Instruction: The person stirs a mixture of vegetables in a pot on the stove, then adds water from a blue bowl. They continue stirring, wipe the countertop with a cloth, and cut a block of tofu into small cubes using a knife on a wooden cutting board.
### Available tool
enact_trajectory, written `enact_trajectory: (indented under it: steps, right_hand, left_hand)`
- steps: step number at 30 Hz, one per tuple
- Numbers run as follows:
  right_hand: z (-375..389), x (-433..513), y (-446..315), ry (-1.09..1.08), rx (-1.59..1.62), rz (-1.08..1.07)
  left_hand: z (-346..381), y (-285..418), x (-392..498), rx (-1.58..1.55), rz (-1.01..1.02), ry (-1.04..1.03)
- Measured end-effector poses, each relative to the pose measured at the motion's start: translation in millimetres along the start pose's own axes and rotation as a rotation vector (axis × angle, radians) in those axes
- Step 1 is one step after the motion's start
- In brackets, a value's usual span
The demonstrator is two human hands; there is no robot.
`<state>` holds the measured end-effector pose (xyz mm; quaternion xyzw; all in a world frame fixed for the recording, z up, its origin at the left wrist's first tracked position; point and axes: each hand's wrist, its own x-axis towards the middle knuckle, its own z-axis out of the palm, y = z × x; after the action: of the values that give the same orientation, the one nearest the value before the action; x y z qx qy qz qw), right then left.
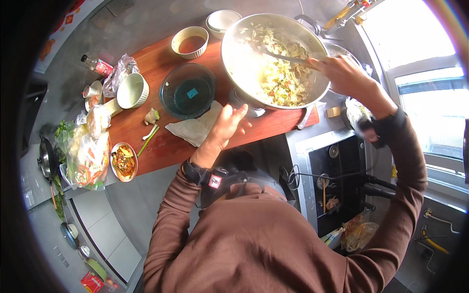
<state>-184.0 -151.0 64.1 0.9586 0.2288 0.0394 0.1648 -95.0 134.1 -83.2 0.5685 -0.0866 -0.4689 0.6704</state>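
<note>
My right hand point(342, 75) grips the handle of a metal spatula point(287, 57), whose head reaches into a large metal wok point(317, 42). Chopped, pale cabbage-like vegetables point(284, 86) with red bits lie inside the wok, and steam brightens its left side. Just below the wok's grey base point(240, 99), my left hand point(229, 124) is raised with its fingers apart and holds nothing. Beneath that hand lies a folded white cloth point(192, 128). Beside the cloth stands a dark glass bowl point(183, 84) with a small blue label in it.
On the wooden board point(161, 161) are a ribbed bowl of brown liquid point(190, 45), a pale ribbed pot point(133, 91), ginger point(151, 116) and scallion point(148, 137). A dish of seasonings point(124, 161) stands beside plastic bags point(88, 157). A black sink point(335, 183) is at my right.
</note>
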Motion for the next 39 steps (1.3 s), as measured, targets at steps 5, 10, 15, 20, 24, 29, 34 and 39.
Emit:
enact_trajectory:
  steps: [5,10,15,20,24,29,34,39]
  right_hand:
    - [-99.6,-41.9,0.8,-0.418,0.195,0.331]
    - [-117.4,-28.7,-32.6,-0.836,0.194,0.461]
    - [-53.3,-34.9,28.4,-0.303,0.225,0.228]
    - [-15.3,-8.4,49.2,-0.213,0.166,0.347]
    - [-1.5,12.2,22.0,-0.207,0.119,0.093]
    - [-90.9,-2.1,13.2,-0.525,0.174,0.294]
    - [-117.9,21.9,-17.7,-0.838,0.324,0.217]
    - [-95.5,41.9,-3.4,-0.848,0.494,0.373]
  left_hand:
    - [-2.3,1.1,0.8,-0.019,-0.032,-0.039]
    - [0.2,1.3,-0.2,0.014,-0.031,0.003]
    - [-2.1,1.0,2.8,0.019,-0.048,-0.025]
    - [-0.1,0.4,1.2,-0.017,-0.058,0.021]
    - [-0.5,1.7,0.0,0.003,-0.063,0.011]
    - [-0.6,2.0,0.1,0.018,-0.063,0.013]
    - [0.4,1.2,1.1,0.014,-0.058,0.006]
    - [-0.4,0.6,1.4,0.032,-0.065,0.005]
